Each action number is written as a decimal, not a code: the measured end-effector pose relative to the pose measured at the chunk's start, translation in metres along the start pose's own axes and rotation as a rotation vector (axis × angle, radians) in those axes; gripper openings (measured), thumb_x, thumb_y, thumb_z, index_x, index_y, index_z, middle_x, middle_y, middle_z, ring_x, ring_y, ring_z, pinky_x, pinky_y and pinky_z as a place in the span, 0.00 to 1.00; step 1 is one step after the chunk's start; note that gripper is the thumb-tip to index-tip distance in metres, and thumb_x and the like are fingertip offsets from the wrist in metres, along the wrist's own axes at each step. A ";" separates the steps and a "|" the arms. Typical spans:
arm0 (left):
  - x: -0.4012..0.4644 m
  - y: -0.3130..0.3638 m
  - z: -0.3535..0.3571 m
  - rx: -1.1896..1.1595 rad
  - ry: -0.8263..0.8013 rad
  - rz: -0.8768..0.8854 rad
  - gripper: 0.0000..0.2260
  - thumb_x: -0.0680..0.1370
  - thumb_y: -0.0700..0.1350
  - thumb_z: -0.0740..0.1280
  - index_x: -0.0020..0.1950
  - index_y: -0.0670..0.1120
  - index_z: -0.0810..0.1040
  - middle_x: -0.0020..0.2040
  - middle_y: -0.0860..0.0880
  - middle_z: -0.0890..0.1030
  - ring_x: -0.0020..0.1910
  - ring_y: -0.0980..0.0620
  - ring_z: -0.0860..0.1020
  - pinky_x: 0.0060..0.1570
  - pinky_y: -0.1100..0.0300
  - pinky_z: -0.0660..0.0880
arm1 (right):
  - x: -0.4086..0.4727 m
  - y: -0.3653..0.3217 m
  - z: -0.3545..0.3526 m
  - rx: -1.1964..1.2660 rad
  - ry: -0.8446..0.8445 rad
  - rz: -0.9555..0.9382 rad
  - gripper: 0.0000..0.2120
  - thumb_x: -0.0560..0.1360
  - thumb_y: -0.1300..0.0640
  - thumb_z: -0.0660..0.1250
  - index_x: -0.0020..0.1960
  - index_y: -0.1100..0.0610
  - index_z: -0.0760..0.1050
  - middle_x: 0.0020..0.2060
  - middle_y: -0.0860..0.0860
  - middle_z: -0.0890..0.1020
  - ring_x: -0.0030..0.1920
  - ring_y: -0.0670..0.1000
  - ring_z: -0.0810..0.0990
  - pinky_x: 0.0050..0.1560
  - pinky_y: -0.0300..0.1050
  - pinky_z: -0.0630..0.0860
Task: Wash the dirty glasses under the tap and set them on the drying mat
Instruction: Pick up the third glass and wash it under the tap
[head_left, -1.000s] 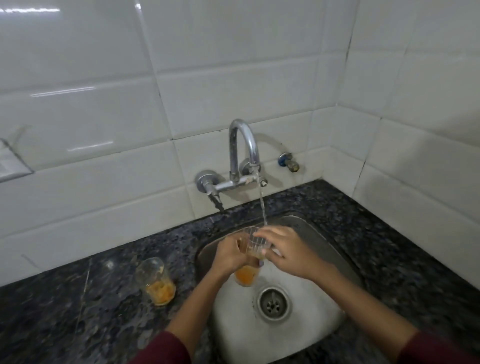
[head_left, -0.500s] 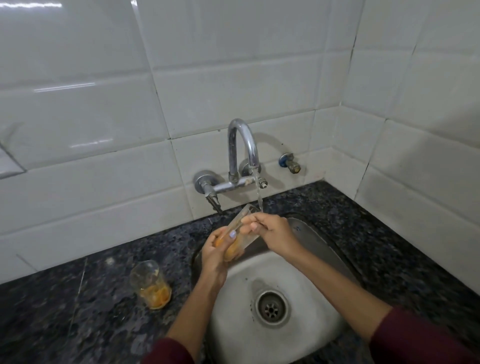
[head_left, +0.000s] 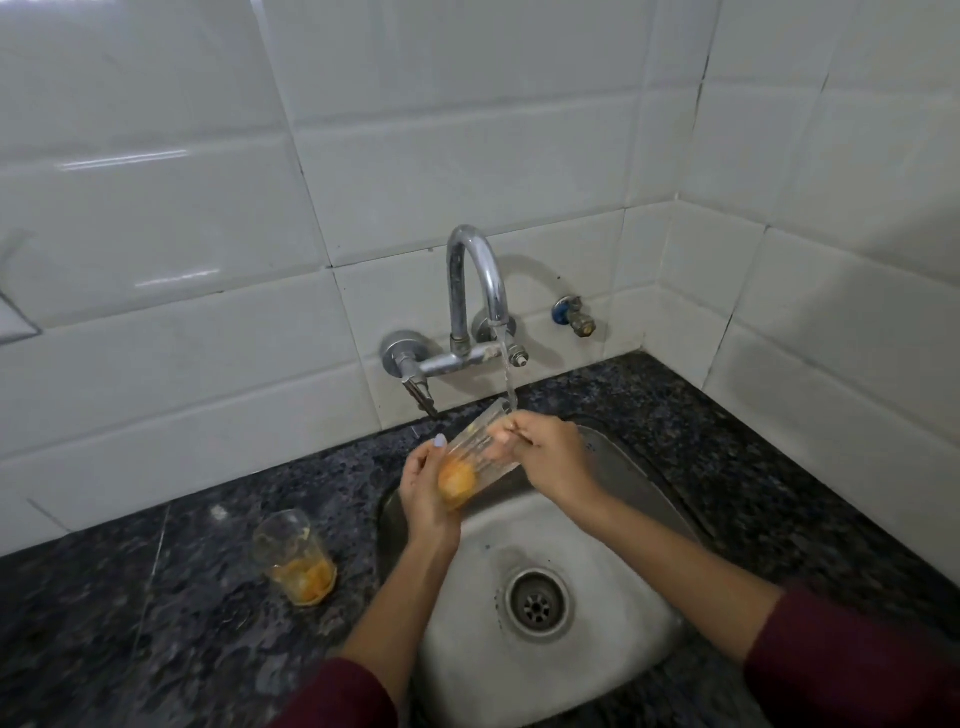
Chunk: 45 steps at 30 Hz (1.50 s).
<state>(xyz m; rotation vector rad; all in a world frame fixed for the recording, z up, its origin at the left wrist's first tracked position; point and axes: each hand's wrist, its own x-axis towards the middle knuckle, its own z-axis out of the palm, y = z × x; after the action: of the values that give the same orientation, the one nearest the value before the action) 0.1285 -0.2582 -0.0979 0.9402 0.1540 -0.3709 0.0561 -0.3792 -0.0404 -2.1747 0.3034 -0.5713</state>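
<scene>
So the ribbed clear glass with orange gunk in its base (head_left: 474, 457) is tilted under the curved chrome tap (head_left: 478, 291), over the steel sink (head_left: 613, 639). Left hand (head_left: 423, 491) grips its base, right hand (head_left: 550, 457) has fingers hooked inside the rim. A second dirty glass (head_left: 296, 558) stands left of the sink on the speckled dark granite counter (head_left: 130, 623).

A dark speckled stone table (head_left: 727, 467) was seen, with a steel sink (head_left: 613, 654) set into it; a glass (head_left: 296, 558) with orange residue stood just left of it.
</scene>
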 end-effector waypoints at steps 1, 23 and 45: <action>0.000 -0.001 0.001 0.008 0.049 0.052 0.03 0.74 0.40 0.70 0.42 0.45 0.76 0.36 0.47 0.80 0.35 0.49 0.77 0.32 0.59 0.77 | -0.004 0.000 0.003 0.032 0.014 0.007 0.05 0.76 0.54 0.65 0.47 0.51 0.80 0.39 0.47 0.86 0.42 0.48 0.84 0.48 0.50 0.79; 0.009 0.015 0.001 0.196 -0.034 -0.244 0.16 0.78 0.52 0.62 0.58 0.41 0.77 0.49 0.40 0.82 0.41 0.44 0.81 0.29 0.57 0.80 | -0.011 0.033 -0.011 0.082 -0.409 -0.227 0.11 0.77 0.60 0.63 0.57 0.57 0.78 0.50 0.51 0.84 0.51 0.48 0.82 0.48 0.35 0.75; 0.020 0.009 -0.014 0.143 0.043 -0.383 0.20 0.76 0.54 0.67 0.62 0.42 0.76 0.57 0.38 0.81 0.54 0.40 0.81 0.42 0.44 0.82 | 0.006 0.062 -0.004 -0.467 -0.532 -0.509 0.24 0.73 0.64 0.65 0.66 0.47 0.72 0.65 0.48 0.76 0.66 0.47 0.73 0.64 0.44 0.72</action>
<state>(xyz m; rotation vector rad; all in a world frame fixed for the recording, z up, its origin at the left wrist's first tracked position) 0.1514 -0.2467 -0.1050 1.0613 0.3527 -0.7223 0.0580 -0.4218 -0.0857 -2.7741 -0.4612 -0.1702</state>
